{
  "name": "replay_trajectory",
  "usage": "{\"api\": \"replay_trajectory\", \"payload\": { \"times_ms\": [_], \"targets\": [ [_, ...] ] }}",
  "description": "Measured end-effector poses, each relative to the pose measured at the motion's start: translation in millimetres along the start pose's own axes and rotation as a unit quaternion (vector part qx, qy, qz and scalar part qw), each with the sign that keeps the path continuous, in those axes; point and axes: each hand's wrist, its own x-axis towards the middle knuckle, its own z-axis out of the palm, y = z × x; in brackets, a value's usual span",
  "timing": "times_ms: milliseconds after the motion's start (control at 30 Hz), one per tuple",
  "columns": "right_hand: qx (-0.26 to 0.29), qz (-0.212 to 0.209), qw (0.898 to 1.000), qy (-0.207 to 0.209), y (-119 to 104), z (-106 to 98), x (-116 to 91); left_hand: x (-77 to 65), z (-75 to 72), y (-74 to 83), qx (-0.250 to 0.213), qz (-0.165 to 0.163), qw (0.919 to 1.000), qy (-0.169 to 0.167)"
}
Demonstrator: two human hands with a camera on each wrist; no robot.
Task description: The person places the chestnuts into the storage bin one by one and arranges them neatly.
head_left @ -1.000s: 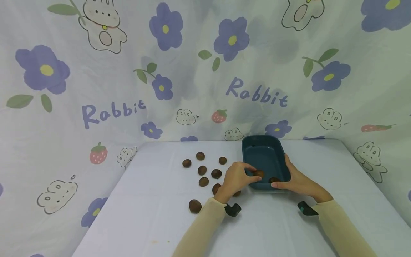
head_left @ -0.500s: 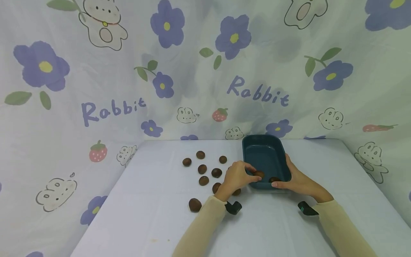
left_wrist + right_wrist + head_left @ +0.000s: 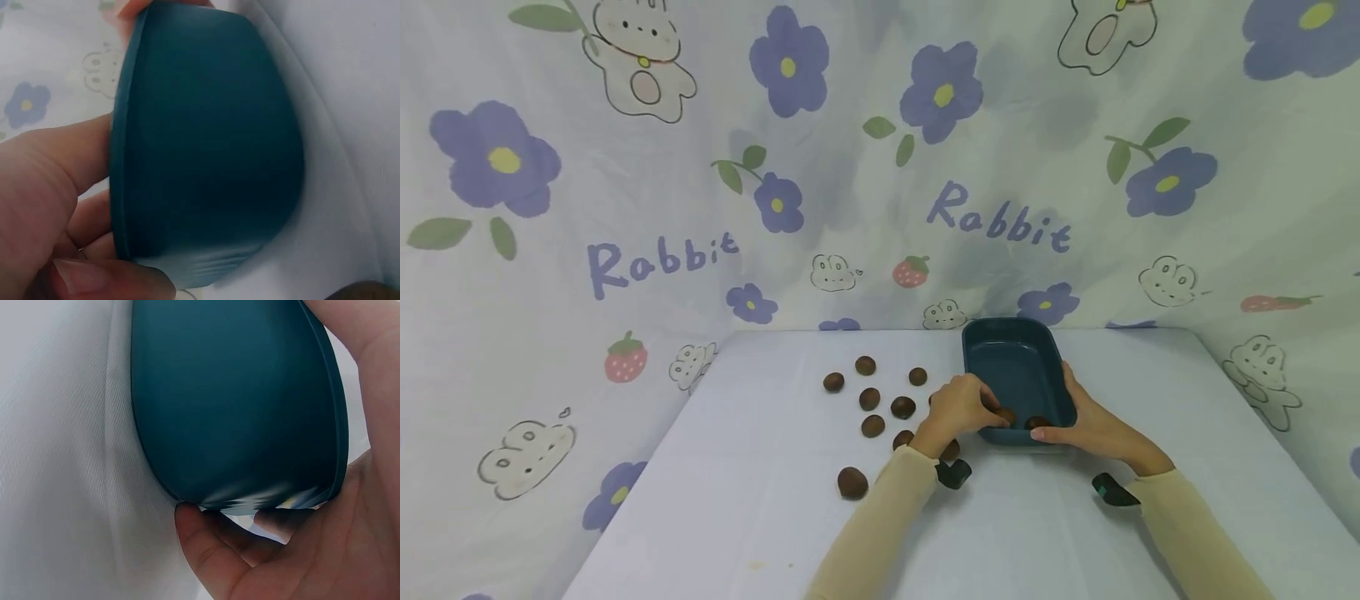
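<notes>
Left hand: the person's left hand (image 3: 962, 410) reached over the near-left corner of a smooth, dark teal rectangular tray with rounded corners (image 3: 1017, 358). Its grip was narrow, seemingly pinching a rounded brown nut (image 3: 1005, 415) just inside; the fingertips were partly hidden.
Right hand: the right hand (image 3: 1097, 425) held the tray at its near-right corner, thumb over the near rim, fingers along the outer side wall.
Second nut: another rounded brown nut (image 3: 1037, 422) lay inside the tray, close to the right thumb.
Loose nuts: more brown nuts (image 3: 869, 399) were scattered left of the tray, one of them (image 3: 950, 450) just beside the black wrist device (image 3: 955, 474).
Risk: a low sweep of the left arm could have knocked those nearest nuts rolling, since the cream sleeve (image 3: 876, 529) and wrist device hung close to them. A loose pinch could have let a rounded shell slip, and an uneven pull by the right hand could have tipped the tray.
Worktop: white cloth covered the worktop (image 3: 700, 500), faintly creased, with small marks near the front.
Room: a white cloth backdrop (image 3: 850, 167) rose behind, printed with purple flowers, rabbits, strawberries and "Rabbit" lettering.
</notes>
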Motion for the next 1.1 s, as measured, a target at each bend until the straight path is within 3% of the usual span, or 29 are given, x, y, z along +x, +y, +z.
{"api": "replay_trajectory", "payload": {
  "times_ms": [200,733,1100],
  "targets": [
    [0.005,-0.01,1.0,0.002,-3.0,-0.4,-0.8,3.6,3.9,1.6,0.028,-0.002,0.9996,-0.006],
    [-0.009,0.023,1.0,-0.004,-2.2,-0.5,-2.4,12.0,11.0,5.0,0.07,-0.015,0.9973,-0.013],
    [-0.01,0.018,1.0,-0.005,-2.7,-1.1,-1.6,11.5,8.3,6.6,0.082,-0.015,0.9964,-0.018]
  ]
}}
